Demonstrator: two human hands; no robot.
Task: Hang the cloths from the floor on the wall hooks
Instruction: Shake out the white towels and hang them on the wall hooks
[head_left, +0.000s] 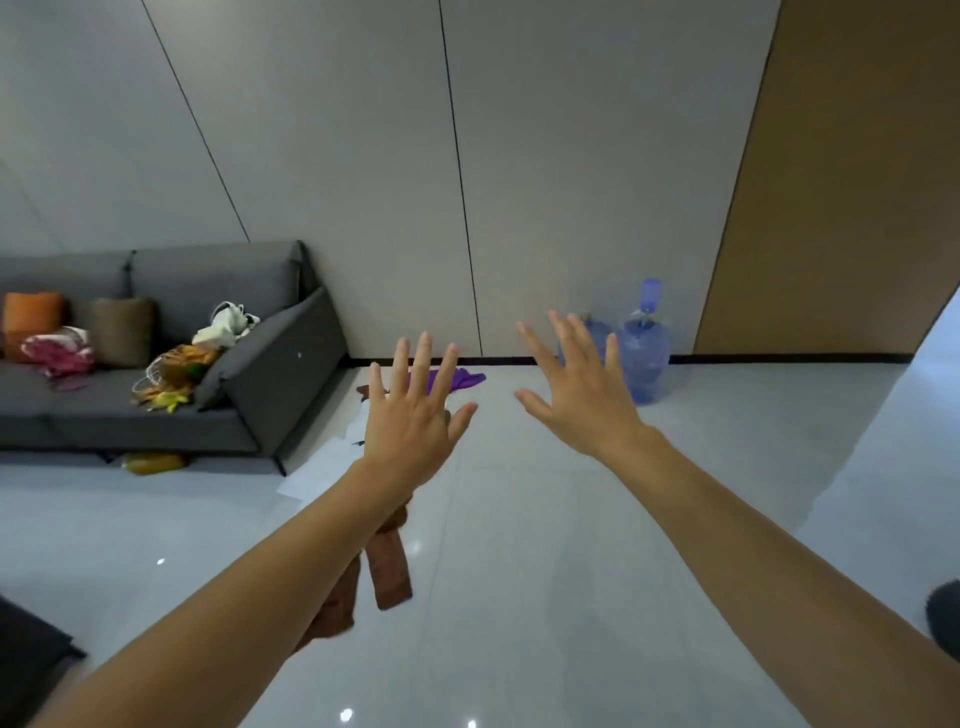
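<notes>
Brown cloth (388, 569): long, folded, matte weave, lies on the glossy pale tiled floor (545, 571), partly hidden behind the left forearm. Purple cloth (465, 378): crumpled, on the floor near the wall's base. White sheet (324, 462): flat, beside the sofa leg; cloth or paper, cannot tell.

Left hand (413, 421) and right hand (579, 397): raised, backs to camera, each grip apart, fingers straight and spread, holding nothing.

Grey upholstered sofa (270, 358) at left, cluttered. Two translucent blue water jugs (644, 353) stand against the smooth grey panelled wall (337, 156).
</notes>
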